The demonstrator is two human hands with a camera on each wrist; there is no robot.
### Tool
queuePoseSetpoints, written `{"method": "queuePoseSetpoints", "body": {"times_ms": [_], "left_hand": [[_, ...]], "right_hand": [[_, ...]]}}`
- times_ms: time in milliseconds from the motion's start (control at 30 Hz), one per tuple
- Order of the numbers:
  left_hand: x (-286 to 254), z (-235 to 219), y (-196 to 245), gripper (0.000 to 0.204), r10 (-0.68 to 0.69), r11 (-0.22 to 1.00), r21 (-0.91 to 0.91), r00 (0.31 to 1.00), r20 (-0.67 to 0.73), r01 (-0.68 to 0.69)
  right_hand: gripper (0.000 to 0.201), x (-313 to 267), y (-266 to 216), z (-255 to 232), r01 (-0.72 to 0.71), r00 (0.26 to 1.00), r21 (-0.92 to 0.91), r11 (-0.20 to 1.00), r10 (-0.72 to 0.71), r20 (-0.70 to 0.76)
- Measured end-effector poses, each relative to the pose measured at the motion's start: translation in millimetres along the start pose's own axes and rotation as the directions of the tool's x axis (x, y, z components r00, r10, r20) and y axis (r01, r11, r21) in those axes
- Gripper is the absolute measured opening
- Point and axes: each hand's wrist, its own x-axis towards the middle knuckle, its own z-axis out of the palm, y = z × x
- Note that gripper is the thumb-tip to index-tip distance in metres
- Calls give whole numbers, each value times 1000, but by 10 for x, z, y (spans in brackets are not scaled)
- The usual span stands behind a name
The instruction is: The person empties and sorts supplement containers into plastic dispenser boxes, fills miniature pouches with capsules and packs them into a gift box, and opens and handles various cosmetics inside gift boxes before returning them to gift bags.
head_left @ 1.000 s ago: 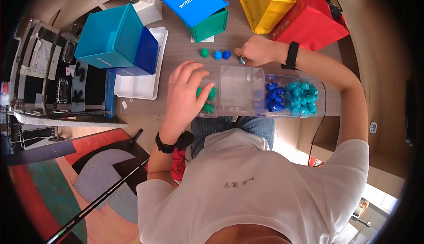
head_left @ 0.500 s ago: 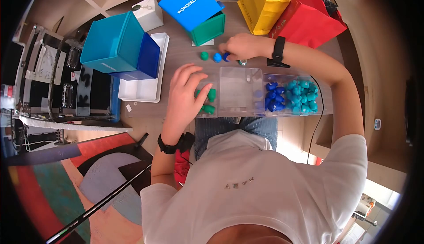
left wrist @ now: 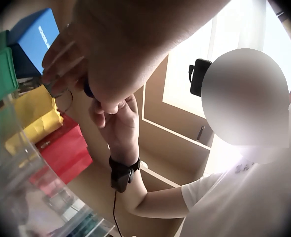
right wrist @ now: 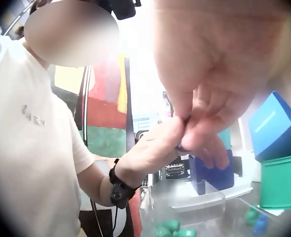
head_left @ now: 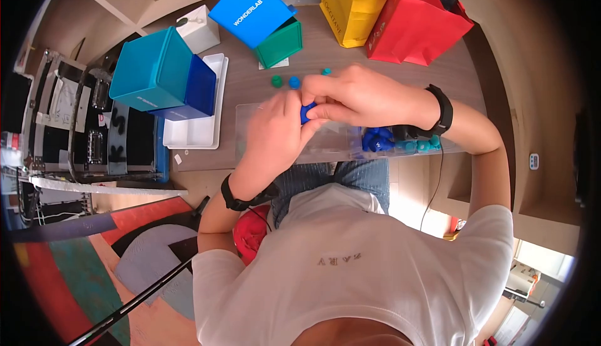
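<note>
My two hands meet over the clear plastic box [head_left: 241,139], with a small dark blue bottle [head_left: 306,113] between their fingertips. The left hand [head_left: 275,127] pinches it from the left, while the right hand [head_left: 354,99] grips it between thumb and curled fingers. Fingers cover much of the bottle in both wrist views. On the table beyond the hands stand a green bottle [head_left: 277,81], a light blue bottle [head_left: 294,82] and a teal one [head_left: 326,71]. More dark blue bottles [head_left: 377,139] and teal bottles [head_left: 422,146] fill box compartments below my right forearm.
A teal bin [head_left: 150,71] and a dark blue bin [head_left: 201,89] sit on a white tray [head_left: 219,96] at the left. At the back are a green bin [head_left: 280,44] with a blue one [head_left: 250,11], a yellow bag [head_left: 354,14] and a red bag [head_left: 416,24].
My right hand took the dark blue bottle from the row on the table and brought it back toward me. The left hand shifted right and up to meet it, fingers closing around the bottle.
</note>
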Motion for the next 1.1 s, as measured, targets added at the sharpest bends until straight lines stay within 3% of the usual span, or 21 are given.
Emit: {"method": "queuePoseSetpoints", "body": {"times_ms": [33,100,167,233,333,367,400,533,633,767,900,967,1000,1067,1100], "left_hand": [[-15,57,3,44,-7,998,-59,1000,-1,7],[-44,112,38,43,-20,993,-114,1000,4,20],[-62,123,66,43,56,980,-185,996,-65,-67],[-79,91,86,43,57,969,-238,998,-32,-63],[-94,61,102,42,37,926,-376,999,33,-22],[-104,59,102,42,16,890,-457,997,69,17],[-110,61,96,42,14,889,-457,997,72,20],[-130,88,21,41,-2,840,-540,996,85,48],[-130,123,-24,40,-2,810,-585,998,58,36],[-156,116,-55,36,17,741,-672,1000,18,0],[-224,135,-166,31,28,684,-730,999,37,8],[-272,96,-246,33,47,581,-803,980,193,131],[-284,90,-286,33,46,579,-805,980,194,132],[-316,111,-340,32,122,379,-923,985,125,71],[-323,128,-348,32,120,374,-924,984,129,75]], "right_hand": [[20,-34,-24,9,0,1000,-1,1000,0,-5],[25,-99,-53,28,-44,999,-322,946,44,-9],[26,-143,-3,112,20,999,-319,947,-27,-19],[29,-159,19,154,85,995,-319,944,-98,-24],[28,-164,49,177,80,997,-218,973,-80,7],[29,-168,86,196,50,999,-105,993,-49,10],[29,-166,122,213,17,1000,9,1000,-18,17],[30,-137,173,300,13,999,133,991,-8,-34],[27,-72,86,228,-193,981,368,910,182,65],[27,11,122,165,-134,990,354,926,107,97],[33,52,85,200,-215,975,426,879,165,151],[38,65,57,244,-233,970,446,864,175,168],[36,80,20,265,-190,980,481,856,134,148],[34,106,-22,292,-154,986,516,843,100,131],[35,121,-42,305,-151,987,526,837,96,131]]}}
